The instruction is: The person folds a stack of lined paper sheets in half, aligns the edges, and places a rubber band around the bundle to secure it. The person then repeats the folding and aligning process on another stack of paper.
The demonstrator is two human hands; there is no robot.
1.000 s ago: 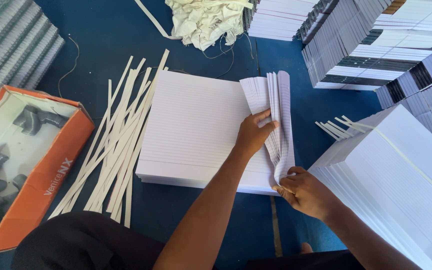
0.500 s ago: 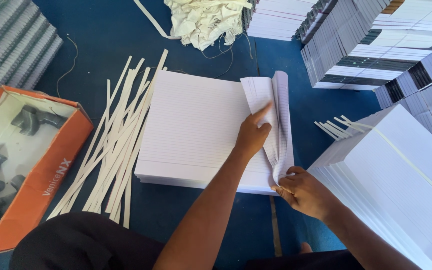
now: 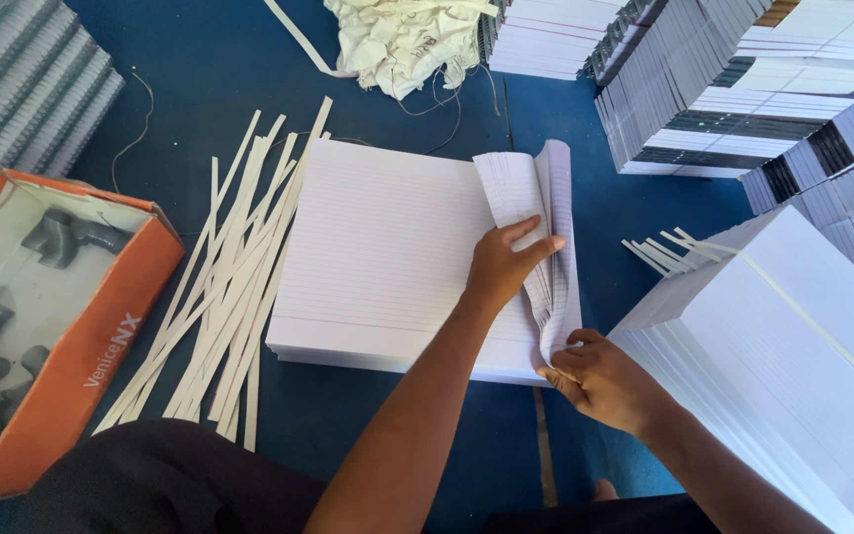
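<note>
A stack of lined paper (image 3: 387, 257) is lying at the centre of the frame on a blue worktop (image 3: 200, 69). Along its right edge, a sheaf of lifted sheets (image 3: 536, 208) is curling upward. The left hand (image 3: 501, 267) is pressing flat on the stack, fingers spread and thumb against the lifted sheets. The right hand (image 3: 600, 381), lower right of centre, is pinching the bottom corner of these sheets between thumb and curled fingers. Left of the stack, loose paper strips (image 3: 224, 287) are lying fanned out. At the left edge, an orange box (image 3: 101, 336) is holding grey pipe fittings (image 3: 61, 237). A second banded paper stack (image 3: 793, 366) is filling the lower right. A crumpled cloth (image 3: 402, 40) is lying at top centre, with notebook piles (image 3: 704, 89) in the upper right.
</note>
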